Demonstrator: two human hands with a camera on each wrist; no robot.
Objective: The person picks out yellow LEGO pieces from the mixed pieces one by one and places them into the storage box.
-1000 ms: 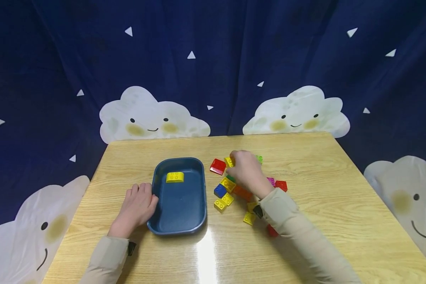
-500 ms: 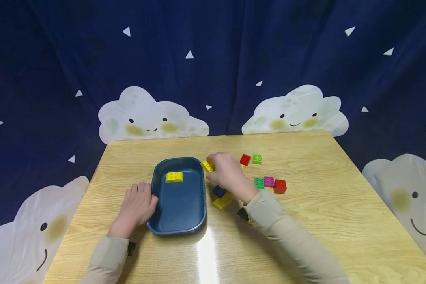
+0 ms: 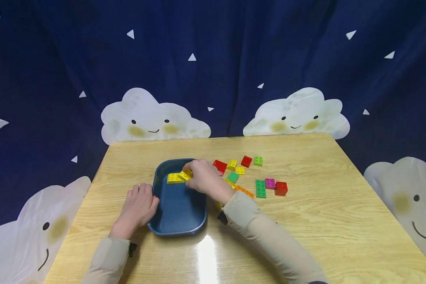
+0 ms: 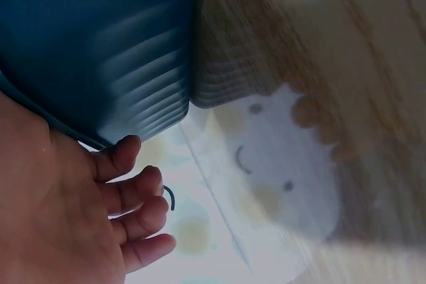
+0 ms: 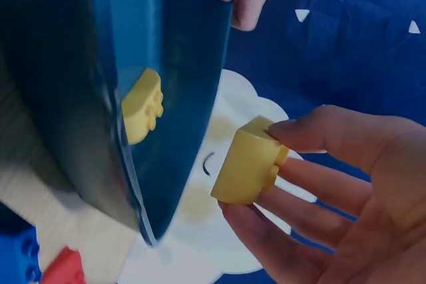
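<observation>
Left side of table [image 3: 92, 221]: left hand [image 3: 136, 207] at the left edge of the dark blue tray [image 3: 176, 234]. Thumb and finger pinch the tray rim; the other fingers curl loosely outside the wall, per left wrist view.

Tray sits left of the table's middle, short of its far edge. Inside, toward its far left corner: a yellow block [image 3: 172, 179], studs up in head view.

Right of that: right hand [image 3: 206, 179], reaching over the tray's right edge. Thumb and fingers clamped on a second yellow brick [image 3: 185, 175], held above the tray's far half. Right wrist view shows this brick tilted, apart from the block inside.

Beyond the tray's right edge, loose on the table: wide red block [image 3: 219, 167], sloped yellow piece [image 3: 232, 165] and small yellow square [image 3: 240, 170]. Nearer, a plain green block [image 3: 232, 177] and an orange strip [image 3: 244, 191], the latter close to the right sleeve [image 3: 273, 242]. Toward the table's far edge: small red brick [image 3: 246, 161], just beside a lime block [image 3: 258, 161]. Rightmost, a row: long green brick [image 3: 260, 189], pink block [image 3: 270, 183], red cube [image 3: 281, 188].
</observation>
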